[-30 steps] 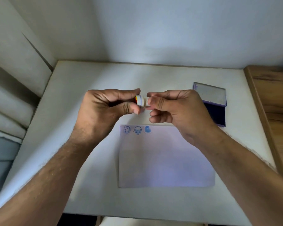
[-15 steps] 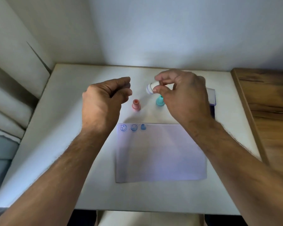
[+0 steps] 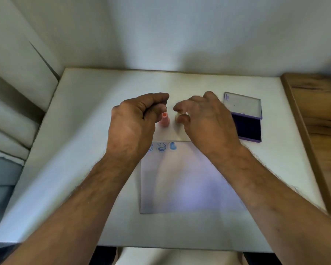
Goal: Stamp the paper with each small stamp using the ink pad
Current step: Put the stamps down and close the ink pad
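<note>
The whole view is smeared by motion. The right hand (image 3: 204, 121) covers most of a small pale stamp (image 3: 178, 117), and its fingers (image 3: 182, 118) curl round it, so its shape and face cannot be read. The left hand (image 3: 136, 121) hides the near side of the pink stamp (image 3: 165, 120) and part of the leftmost of 3 blue prints (image 3: 161, 146) on the paper (image 3: 182, 184). Both forearms run off the bottom edge.
</note>
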Available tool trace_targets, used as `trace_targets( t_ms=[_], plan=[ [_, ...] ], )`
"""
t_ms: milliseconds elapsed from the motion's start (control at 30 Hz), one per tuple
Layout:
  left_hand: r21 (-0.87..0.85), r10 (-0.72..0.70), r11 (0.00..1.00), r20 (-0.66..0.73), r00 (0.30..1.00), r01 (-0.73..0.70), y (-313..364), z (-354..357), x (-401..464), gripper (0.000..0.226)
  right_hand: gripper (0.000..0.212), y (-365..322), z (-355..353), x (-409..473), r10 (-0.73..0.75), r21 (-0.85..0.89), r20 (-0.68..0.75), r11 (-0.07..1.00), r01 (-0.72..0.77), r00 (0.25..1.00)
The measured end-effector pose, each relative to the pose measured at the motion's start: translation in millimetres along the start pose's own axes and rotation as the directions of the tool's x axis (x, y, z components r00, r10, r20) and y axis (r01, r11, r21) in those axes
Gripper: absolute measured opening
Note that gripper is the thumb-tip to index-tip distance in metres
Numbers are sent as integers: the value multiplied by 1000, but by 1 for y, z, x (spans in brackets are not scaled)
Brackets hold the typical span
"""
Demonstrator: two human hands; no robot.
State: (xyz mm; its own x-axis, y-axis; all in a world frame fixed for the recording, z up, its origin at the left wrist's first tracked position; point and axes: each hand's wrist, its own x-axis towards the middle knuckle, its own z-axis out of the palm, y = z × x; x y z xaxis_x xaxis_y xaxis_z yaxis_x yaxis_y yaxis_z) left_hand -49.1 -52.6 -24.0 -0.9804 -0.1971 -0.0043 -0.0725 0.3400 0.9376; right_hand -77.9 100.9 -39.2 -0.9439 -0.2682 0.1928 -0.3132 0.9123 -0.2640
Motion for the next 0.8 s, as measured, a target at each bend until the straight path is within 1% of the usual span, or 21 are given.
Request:
trace_targets(
  t_ms=[133,200,300,400,500,633,800],
  plan=[
    [24,21,999,35,999,-22,0,2,-3,24,21,-6,6,-4,-21,-28,-121,999,17,992],
    [39,28,999,46,999,-29,0,2,-4,24,19,-6,9,-5,-14,-40,-135,999,9,991],
    [48,31,998,55,998,-34,1,2,-4,23,23,-4,12,-6,-5,-43,-131,999,0,991],
    [60,28,998,63,998,-32,2,1,-4,22,30,-4,11,-6,-3,9,-121,1000,4,993],
    [66,39,997,66,997,-43,4,2,-4,22,29,-3,2,-9,16,93,-158,996,-1,987],
    [5,23,1000,79,997,-24,12,10,-10,23,24,12,-16,-17,99,161,-195,985,-68,976],
    [-8,31,1000,136,990,-30,22,25,-26,24,26,43,-44,-36,289,190,-137,946,-261,947]
  ],
)
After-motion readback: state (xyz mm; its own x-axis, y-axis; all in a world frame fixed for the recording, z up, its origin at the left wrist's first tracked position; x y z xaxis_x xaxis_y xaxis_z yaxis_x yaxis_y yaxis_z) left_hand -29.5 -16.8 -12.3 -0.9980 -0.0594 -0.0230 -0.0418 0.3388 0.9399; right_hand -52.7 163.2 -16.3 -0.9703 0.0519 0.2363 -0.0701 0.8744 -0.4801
